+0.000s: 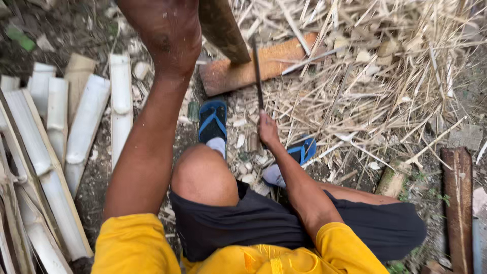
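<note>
My left hand (170,38) is raised close to the camera and wraps around the top of an upright bamboo piece (223,30), whose lower end rests on a flat orange-brown block (284,56). My right hand (268,129) is shut on the handle of a long dark blade (256,71) that points up toward the bamboo's base. I sit low in a yellow shirt and dark shorts, with blue sandals (212,119) and pale socks on both feet.
Split pale bamboo slats (76,132) lie stacked on the left. A heap of dry straw and thin splinters (385,66) covers the upper right. A rusty brown plank (459,203) stands at the right edge, and chips litter the dirt around my feet.
</note>
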